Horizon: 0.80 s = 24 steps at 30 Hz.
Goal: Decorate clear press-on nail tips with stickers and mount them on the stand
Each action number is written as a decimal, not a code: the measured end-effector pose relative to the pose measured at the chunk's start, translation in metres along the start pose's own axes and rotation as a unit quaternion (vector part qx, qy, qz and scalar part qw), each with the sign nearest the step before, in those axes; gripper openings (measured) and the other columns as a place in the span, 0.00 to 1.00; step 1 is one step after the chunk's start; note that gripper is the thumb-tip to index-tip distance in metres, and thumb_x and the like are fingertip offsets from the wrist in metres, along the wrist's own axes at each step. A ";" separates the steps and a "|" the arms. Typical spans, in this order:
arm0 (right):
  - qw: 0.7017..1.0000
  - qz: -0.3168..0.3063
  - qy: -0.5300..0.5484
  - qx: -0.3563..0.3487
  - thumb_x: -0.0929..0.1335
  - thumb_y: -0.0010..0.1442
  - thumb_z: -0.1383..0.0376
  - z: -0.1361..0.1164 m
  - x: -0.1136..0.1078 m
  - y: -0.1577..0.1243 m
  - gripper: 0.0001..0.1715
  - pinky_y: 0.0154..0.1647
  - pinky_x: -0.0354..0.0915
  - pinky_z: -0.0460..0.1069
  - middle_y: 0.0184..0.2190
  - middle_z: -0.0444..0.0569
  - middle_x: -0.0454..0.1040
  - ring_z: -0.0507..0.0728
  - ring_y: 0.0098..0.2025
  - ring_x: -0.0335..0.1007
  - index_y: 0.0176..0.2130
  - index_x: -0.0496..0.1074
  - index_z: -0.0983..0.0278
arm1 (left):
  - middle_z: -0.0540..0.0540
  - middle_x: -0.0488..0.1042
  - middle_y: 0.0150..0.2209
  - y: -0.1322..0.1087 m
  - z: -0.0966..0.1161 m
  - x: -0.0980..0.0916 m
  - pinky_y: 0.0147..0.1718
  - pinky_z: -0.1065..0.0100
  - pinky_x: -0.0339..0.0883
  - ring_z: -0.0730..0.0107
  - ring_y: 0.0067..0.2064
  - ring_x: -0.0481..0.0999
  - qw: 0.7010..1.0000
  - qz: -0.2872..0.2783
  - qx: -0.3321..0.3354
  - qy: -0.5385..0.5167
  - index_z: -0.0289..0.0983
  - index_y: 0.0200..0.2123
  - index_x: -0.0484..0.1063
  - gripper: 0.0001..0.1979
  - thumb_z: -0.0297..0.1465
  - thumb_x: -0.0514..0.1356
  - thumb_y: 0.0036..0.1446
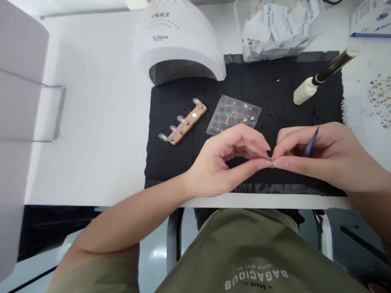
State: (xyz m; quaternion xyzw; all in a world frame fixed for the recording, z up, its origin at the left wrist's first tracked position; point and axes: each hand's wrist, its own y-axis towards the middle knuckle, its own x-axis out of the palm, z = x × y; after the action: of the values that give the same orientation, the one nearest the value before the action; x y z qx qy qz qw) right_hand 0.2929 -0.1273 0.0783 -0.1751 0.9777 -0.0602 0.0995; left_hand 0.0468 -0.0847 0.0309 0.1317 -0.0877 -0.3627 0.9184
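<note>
hands (220,162) (330,160) tip-to-tip; tweezers (310,145) aslant, end up-right

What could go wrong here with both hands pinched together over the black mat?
1. Whatever the left hand and right hand pinch between fingertips is too small to see; dropped, it could get lost on the black fabric mat.
2. The thin purple pointed tool tucked in the right hand could poke a finger or slip out.
</note>
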 end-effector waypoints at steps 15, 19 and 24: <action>0.989 -0.018 0.132 0.063 0.84 0.64 0.52 0.004 0.002 0.002 0.14 0.30 0.61 0.49 0.27 0.43 0.77 0.50 0.27 0.65 0.35 0.88 0.58 | 0.49 0.89 0.41 0.000 0.002 0.002 0.48 0.71 0.91 0.70 0.42 0.93 0.999 0.010 -0.013 -0.039 0.40 0.52 0.81 0.08 0.23 0.69 0.75; 0.989 -0.013 0.130 0.071 0.86 0.61 0.52 0.006 0.004 0.003 0.15 0.29 0.59 0.49 0.27 0.42 0.77 0.49 0.27 0.63 0.34 0.88 0.58 | 0.45 0.89 0.45 0.000 -0.002 0.000 0.48 0.69 0.91 0.68 0.44 0.92 0.997 0.006 0.064 0.047 0.39 0.57 0.80 0.13 0.21 0.65 0.75; 0.989 -0.008 0.128 0.076 0.86 0.60 0.53 0.005 0.006 0.003 0.13 0.29 0.60 0.48 0.24 0.40 0.72 0.49 0.28 0.63 0.34 0.89 0.57 | 0.44 0.88 0.45 0.003 -0.007 -0.001 0.42 0.65 0.90 0.63 0.42 0.90 0.960 0.031 0.209 0.185 0.38 0.58 0.81 0.21 0.27 0.77 0.64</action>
State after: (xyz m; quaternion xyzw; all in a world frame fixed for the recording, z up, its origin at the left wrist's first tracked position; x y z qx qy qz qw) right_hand 0.2874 -0.1269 0.0723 -0.1654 0.9734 -0.1576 -0.0143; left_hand 0.0502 -0.0805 0.0252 0.3826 0.0059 -0.2771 0.8814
